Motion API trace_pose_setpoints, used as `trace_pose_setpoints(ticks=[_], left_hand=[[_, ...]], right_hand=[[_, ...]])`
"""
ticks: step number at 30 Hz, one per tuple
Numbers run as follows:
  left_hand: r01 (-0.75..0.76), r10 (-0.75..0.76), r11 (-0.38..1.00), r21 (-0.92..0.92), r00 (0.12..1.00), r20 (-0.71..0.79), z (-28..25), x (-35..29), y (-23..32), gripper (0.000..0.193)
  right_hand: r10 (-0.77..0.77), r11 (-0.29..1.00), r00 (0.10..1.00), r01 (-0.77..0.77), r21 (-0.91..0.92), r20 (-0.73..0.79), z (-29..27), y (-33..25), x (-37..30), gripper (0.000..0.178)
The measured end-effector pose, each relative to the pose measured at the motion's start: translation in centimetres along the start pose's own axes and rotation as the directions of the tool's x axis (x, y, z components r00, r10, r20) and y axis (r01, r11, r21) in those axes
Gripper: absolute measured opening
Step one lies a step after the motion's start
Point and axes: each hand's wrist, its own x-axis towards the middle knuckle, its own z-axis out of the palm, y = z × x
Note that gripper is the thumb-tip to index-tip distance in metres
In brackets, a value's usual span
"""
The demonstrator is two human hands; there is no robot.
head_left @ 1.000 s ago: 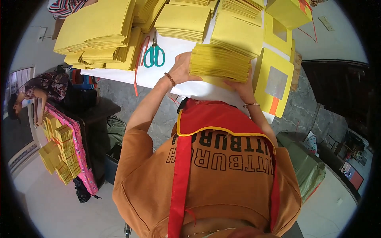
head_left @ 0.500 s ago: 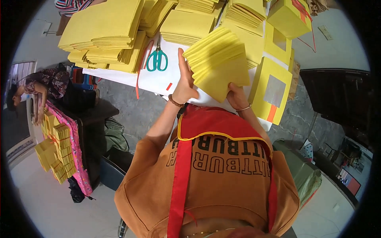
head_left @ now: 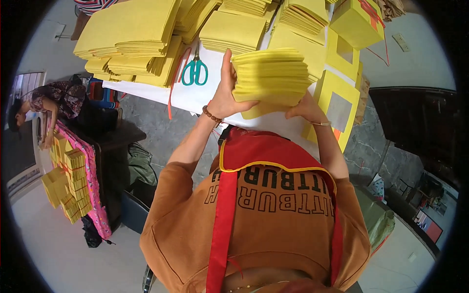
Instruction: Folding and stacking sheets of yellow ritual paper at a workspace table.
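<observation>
Between my two hands is a thick stack of folded yellow sheets (head_left: 271, 77), held up over the near edge of the white-covered table (head_left: 213, 78). My left hand (head_left: 229, 93) grips its left end, thumb along the near side and fingers up the far side. At the right end, my right hand (head_left: 307, 108) holds the near corner, its other fingers partly hidden behind the stack. Teal-handled scissors (head_left: 195, 72) lie on the table left of my left hand. A yellow box with a grey window (head_left: 339, 110) lies just right of my right hand.
Large piles of folded yellow sheets (head_left: 129, 29) crowd the table's far side. A yellow box with red ribbon (head_left: 359, 22) stands far right. Red ribbon strips (head_left: 176, 80) hang over the near edge. Leftward, another person (head_left: 58, 100) is at a pink-covered table (head_left: 93, 171) holding yellow bundles.
The stack has turned from a slant to nearly level, its folded edges now facing me. My right hand has shifted right and my left thumb has closed onto the stack.
</observation>
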Motion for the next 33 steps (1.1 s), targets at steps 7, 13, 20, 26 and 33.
trace_pose_setpoints(ticks=[7,13,20,26,33], left_hand=[[-0.086,-0.035,0.842,0.533,0.976,0.213,-1.1,-1.6,-6.5,0.152],[-0.047,-0.018,0.917,0.396,0.987,0.159,-1.3,-1.6,-7.3,0.144],[0.030,-0.106,0.906,0.423,0.982,0.157,-1.4,-1.1,-6.1,0.136],[-0.064,-0.047,0.848,0.526,0.980,0.194,-1.7,-1.9,-6.3,0.141],[-0.169,0.024,0.800,0.576,0.968,0.251,-1.9,-0.9,-7.4,0.141]], right_hand=[[0.162,0.970,0.981,-0.138,-0.200,0.105,0.8,6.0,-0.6,0.092],[0.178,0.924,0.975,-0.120,-0.364,0.130,0.9,8.7,-0.6,0.105],[-0.195,0.975,0.978,0.185,-0.122,-0.074,1.4,7.1,0.9,0.138],[-0.059,0.893,0.998,0.047,-0.447,-0.012,1.3,8.9,-0.2,0.065],[0.141,0.885,0.981,-0.066,-0.460,0.131,1.2,8.2,0.5,0.116]])
